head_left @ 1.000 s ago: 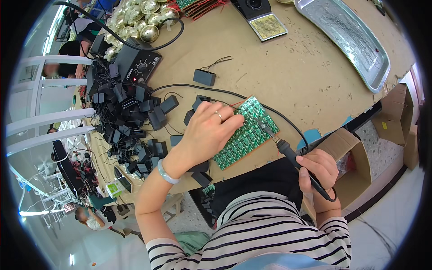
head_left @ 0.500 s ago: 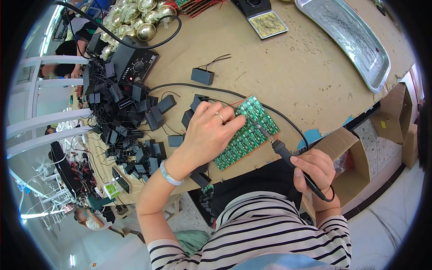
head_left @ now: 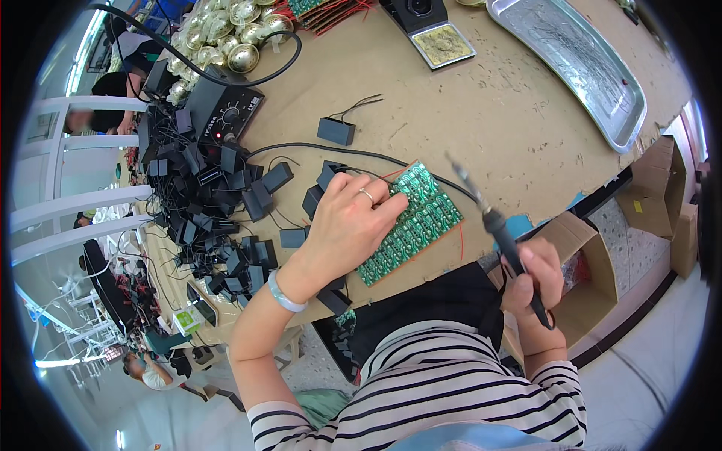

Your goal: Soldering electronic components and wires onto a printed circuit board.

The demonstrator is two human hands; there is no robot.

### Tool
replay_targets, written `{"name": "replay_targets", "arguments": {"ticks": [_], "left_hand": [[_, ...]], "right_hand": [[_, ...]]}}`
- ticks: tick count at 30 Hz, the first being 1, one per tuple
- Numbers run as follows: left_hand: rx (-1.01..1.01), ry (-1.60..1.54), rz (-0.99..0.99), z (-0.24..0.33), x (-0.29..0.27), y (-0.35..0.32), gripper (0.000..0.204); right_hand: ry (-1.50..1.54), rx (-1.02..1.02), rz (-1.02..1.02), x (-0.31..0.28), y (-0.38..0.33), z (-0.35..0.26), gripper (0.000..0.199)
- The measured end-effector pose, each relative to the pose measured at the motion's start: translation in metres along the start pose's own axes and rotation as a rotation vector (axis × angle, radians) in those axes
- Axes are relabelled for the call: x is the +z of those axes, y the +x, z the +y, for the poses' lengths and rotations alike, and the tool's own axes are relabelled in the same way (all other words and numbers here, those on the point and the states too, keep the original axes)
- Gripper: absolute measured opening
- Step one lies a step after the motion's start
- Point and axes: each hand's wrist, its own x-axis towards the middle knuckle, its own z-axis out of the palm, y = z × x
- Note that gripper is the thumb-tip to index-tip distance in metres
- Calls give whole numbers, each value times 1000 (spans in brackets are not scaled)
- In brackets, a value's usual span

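My right hand grips a soldering iron with a black handle. Its metal tip points up and away, off the right edge of a green circuit board made of many small repeated units. Over the board's left side lies my left hand, fingers bent and pinched together, the fingertips at the board's surface. Whatever they pinch is hidden under the hand. Thin wires, one red, run beside its knuckles from a small black box. A red wire sticks out past the board's right edge.
Left of my hand is a heap of black boxes with wires, beside the soldering station. Its cable crosses behind the board. Farther off are metal domes, a yellowish pad in a holder and a metal tray. Cardboard boxes stand at right.
The soldering iron has lifted off the board and swung to the right with my right hand. My left hand stays almost where it was on the board.
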Motion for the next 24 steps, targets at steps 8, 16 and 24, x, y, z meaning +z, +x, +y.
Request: {"name": "replay_targets", "arguments": {"ticks": [8,16,24], "left_hand": [[-5,4,-11,1,-1,1,17],[20,-51,-30,3,-3,-4,21],[-32,5,-67,7,-21,10,23]], "right_hand": [[-26,148,-17,55,20,1,8],[19,117,-80,60,0,-12,9],[-37,6,6,39,10,-9,21]]}}
